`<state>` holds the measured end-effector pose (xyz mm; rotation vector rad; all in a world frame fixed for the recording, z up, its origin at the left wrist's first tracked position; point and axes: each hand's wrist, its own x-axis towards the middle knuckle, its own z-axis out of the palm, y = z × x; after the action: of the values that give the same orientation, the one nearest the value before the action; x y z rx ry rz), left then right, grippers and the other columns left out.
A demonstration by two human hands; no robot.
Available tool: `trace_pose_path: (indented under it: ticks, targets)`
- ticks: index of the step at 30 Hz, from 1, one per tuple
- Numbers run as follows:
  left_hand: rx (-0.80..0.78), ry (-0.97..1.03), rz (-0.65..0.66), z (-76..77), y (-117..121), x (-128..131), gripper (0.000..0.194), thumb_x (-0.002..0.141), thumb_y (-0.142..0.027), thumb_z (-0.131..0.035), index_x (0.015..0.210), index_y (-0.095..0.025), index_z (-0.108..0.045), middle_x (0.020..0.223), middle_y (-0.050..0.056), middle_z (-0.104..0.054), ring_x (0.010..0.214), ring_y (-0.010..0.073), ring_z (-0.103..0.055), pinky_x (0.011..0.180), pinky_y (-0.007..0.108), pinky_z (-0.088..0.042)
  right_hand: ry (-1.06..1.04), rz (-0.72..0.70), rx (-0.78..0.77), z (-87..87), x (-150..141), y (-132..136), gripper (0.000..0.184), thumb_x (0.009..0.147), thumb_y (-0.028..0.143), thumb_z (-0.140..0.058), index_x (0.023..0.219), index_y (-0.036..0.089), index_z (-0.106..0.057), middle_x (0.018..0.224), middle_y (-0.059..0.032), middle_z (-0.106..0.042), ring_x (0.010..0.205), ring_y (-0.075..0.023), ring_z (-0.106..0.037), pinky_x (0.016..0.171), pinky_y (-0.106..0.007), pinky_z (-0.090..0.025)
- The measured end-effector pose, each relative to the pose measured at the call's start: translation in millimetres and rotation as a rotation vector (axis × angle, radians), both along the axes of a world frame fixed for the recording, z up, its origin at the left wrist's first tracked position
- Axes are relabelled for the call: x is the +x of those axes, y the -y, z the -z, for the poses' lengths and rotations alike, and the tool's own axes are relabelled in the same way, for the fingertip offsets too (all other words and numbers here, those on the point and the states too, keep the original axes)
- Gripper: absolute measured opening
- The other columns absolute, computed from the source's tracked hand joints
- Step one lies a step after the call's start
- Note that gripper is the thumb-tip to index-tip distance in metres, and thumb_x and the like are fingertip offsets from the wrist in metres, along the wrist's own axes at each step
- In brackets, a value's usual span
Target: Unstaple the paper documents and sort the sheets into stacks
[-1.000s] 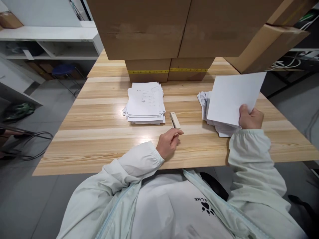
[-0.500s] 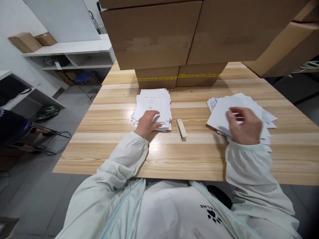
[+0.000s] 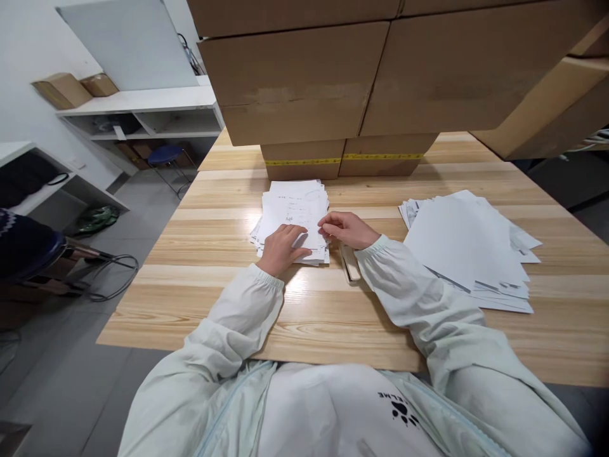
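My left hand (image 3: pixel 281 249) lies on the lower left part of a stack of printed paper sheets (image 3: pixel 297 202), fingers stretched and thumb apart. At the right edge of the same stack is my right hand (image 3: pixel 349 230), its thumb and fingers closed together on the edge of the top sheet. A cream stapler (image 3: pixel 350 265) rests on the table just below my right hand, which with its cuff hides the stapler's upper end. Farther right, a second, untidy pile of paper (image 3: pixel 464 238) lies fanned out, a blank white side on top.
Large cardboard boxes (image 3: pixel 304 82) are stacked at the back of the wooden table (image 3: pixel 190 292), the upper ones overhanging the lower. Another carton (image 3: pixel 547 108) stands at the far right. White shelves (image 3: pixel 143 98) and a blue stool (image 3: pixel 165 154) are at the left.
My right hand has moved left from above the right pile to the right edge of the left stack. My left hand stays on the stack. The view has tilted slightly up.
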<state>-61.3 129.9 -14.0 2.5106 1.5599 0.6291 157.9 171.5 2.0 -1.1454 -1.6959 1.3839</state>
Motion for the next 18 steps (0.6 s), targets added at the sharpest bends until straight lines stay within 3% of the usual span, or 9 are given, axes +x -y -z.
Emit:
trace_pose_path:
  ticks: [4, 9, 18]
  targets:
    - [0.042, 0.025, 0.000, 3.0, 4.4, 4.8, 0.042, 0.079, -0.048, -0.075, 0.111, -0.024, -0.062, 0.111, 0.006, -0.070, 0.106, 0.0255, -0.060, 0.083, 0.035, -0.048, -0.134, 0.042, -0.121, 10.0, -5.7, -3.4, 0.006, 0.078, 0.016, -0.069, 0.083, 0.018, -0.067, 0.074, -0.0015, -0.069, 0.067, -0.0110, -0.064, 0.065, -0.026, -0.056]
    - [0.069, 0.083, -0.009, 9.0, 5.6, 5.3, 0.037, 0.083, -0.050, -0.069, 0.108, -0.023, -0.063, 0.109, 0.006, -0.070, 0.105, 0.0237, -0.061, 0.085, 0.033, -0.048, -0.239, 0.005, -0.208, 7.7, -0.1, -0.9, 0.015, 0.077, 0.020, -0.074, 0.090, 0.018, -0.068, 0.082, -0.0027, -0.071, 0.074, -0.0117, -0.067, 0.068, -0.026, -0.058]
    - [-0.019, 0.295, 0.001, 13.8, 2.1, -7.6, 0.029, 0.087, -0.041, -0.066, 0.109, -0.022, -0.065, 0.117, 0.008, -0.072, 0.111, 0.0237, -0.065, 0.095, 0.036, -0.050, -0.203, -0.022, -0.182, 13.6, 2.3, -1.0, 0.018, 0.076, 0.031, -0.075, 0.090, 0.019, -0.071, 0.085, -0.0033, -0.072, 0.072, -0.0111, -0.062, 0.065, -0.025, -0.055]
